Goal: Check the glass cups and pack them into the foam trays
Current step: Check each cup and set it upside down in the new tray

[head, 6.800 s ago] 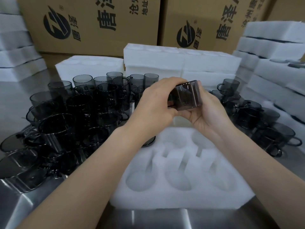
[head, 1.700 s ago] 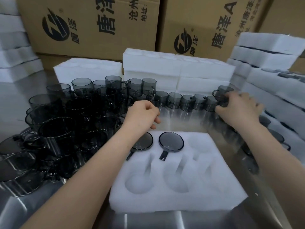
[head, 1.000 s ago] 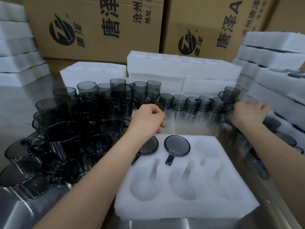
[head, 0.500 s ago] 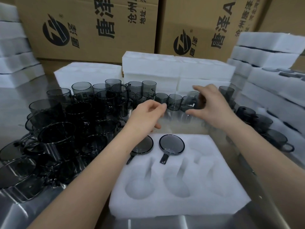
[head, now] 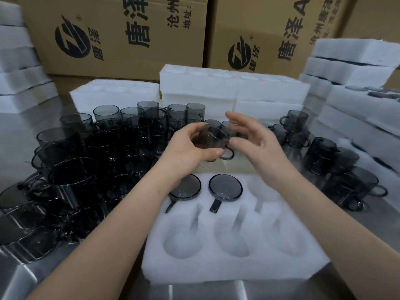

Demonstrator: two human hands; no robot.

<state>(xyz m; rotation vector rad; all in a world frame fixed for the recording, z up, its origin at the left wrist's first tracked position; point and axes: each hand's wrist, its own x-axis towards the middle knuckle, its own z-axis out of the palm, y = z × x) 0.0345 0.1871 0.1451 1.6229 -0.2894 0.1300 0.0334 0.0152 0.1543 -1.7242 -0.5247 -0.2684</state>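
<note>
My left hand (head: 186, 149) is shut on a smoky grey glass cup (head: 213, 142) with a handle, held above the far edge of the white foam tray (head: 238, 267). My right hand (head: 260, 146) hovers just right of the cup, fingers spread, thumb close to the handle. The tray has six pockets. Two packed cups sit upside down in its back row: one on the left (head: 186, 187), partly hidden by my left wrist, and one in the middle (head: 225, 187). The other pockets hold nothing.
A dense cluster of loose grey cups (head: 86, 161) covers the steel table (head: 19, 131) on the left. More cups (head: 324, 154) lie on the right. Foam tray stacks (head: 216, 89) stand behind, with others at the right (head: 357, 68). Cardboard boxes (head: 129, 29) line the back.
My right hand picked a cup from the right-hand group and brought it to the centre. My left hand has closed on it, and the right hand's fingers have opened.
</note>
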